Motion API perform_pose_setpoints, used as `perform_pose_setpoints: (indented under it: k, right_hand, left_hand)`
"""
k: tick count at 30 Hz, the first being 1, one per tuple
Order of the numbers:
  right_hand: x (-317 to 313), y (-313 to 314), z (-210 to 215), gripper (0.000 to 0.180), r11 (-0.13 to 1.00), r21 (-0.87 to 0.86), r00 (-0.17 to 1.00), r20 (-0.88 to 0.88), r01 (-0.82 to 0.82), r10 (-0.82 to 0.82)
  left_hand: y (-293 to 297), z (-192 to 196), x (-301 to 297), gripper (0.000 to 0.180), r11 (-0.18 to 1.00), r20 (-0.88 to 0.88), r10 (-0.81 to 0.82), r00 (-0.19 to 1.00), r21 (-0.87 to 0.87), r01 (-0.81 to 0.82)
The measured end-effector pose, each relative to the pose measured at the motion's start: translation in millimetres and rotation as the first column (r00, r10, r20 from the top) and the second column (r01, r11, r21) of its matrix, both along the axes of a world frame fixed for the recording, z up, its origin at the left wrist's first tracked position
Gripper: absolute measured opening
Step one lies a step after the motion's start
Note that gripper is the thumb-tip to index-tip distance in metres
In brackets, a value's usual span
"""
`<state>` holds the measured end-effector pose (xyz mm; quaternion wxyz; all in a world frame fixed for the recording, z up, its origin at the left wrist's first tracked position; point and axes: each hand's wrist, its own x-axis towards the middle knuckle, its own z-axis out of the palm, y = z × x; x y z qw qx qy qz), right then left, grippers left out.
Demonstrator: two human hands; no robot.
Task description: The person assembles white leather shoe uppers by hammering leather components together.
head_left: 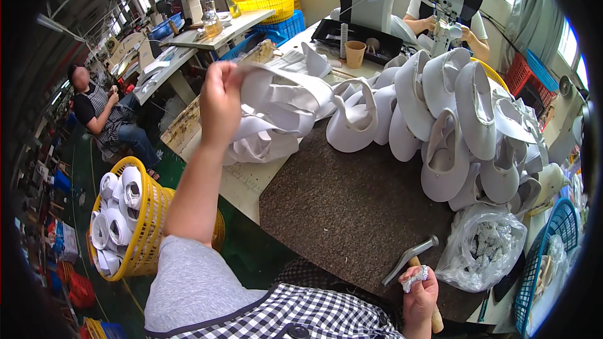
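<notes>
My left hand (221, 97) reaches far out to the left and is closed on the edge of a white shoe upper (270, 88), at a pile of similar uppers (267, 144). Near the front edge of the table, my right hand (419, 298) is closed, with a small silvery, beaded-looking piece (415, 279) between its fingers. A hammer (408, 260) with a curved metal head is at that hand. Its wooden handle runs beneath the hand and comes out below; I cannot tell whether the fingers grip it too.
Many white shoe uppers (440, 125) are heaped along the right of the brown work mat (339, 207). A clear plastic bag (483, 248) of silvery bits lies right of the hammer. A paper cup (355, 54) stands farther back. A yellow basket (147, 238) of rolled white pieces is at left.
</notes>
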<state>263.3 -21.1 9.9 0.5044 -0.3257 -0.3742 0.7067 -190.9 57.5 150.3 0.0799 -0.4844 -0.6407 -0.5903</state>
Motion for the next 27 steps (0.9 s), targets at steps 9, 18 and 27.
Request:
perform_pose_setpoints:
  k: [9, 18, 27]
  right_hand:
    - [-18, -1, 21, 0.028, 0.990, 0.010, 0.976, 0.170, -0.143, 0.139]
    - [-94, 30, 70, 0.026, 0.557, 0.515, 0.600, 0.799, -0.651, -0.038]
    - [-93, 32, 69, 0.028, 0.531, 0.629, 0.643, 0.742, -0.569, -0.190]
  left_hand:
    - [-71, -109, 88, 0.027, 0.901, -0.511, -0.419, 0.750, -0.135, 0.411]
    - [-96, -87, 109, 0.029, 0.660, -0.216, -0.734, 0.644, -0.003, 0.751]
    - [-87, -109, 116, 0.034, 0.695, -0.129, -0.693, 0.710, -0.381, 0.609]
